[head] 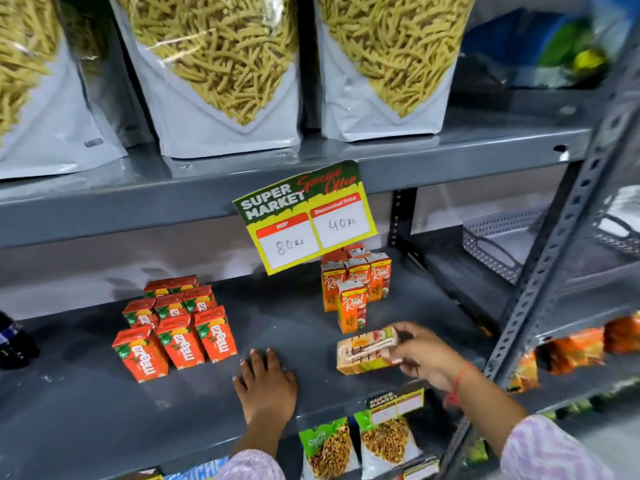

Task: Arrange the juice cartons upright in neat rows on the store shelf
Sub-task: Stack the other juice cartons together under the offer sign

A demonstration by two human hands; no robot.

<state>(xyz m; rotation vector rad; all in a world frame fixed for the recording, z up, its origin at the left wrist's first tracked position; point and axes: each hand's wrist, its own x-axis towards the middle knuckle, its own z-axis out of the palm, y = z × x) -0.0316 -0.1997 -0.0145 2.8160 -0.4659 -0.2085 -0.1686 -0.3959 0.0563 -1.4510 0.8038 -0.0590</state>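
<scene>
On the grey metal shelf (pixel 86 403), a block of orange Maaza juice cartons (pixel 175 329) stands upright in rows at the left. To the right, several orange Real cartons (pixel 356 282) stand upright, one carton (pixel 351 311) in front of the others. My right hand (pixel 424 358) grips a Real carton (pixel 367 355) that lies on its side, low over the shelf in front of that group. My left hand (pixel 265 382) rests flat on the shelf between the two groups, fingers spread, holding nothing.
A yellow and green price sign (pixel 304 216) hangs from the shelf above, in front of the Real cartons. Large snack bags (pixel 221 74) fill the upper shelf. A slotted upright post (pixel 550 258) borders the right side. Snack packets (pixel 360 445) stand below.
</scene>
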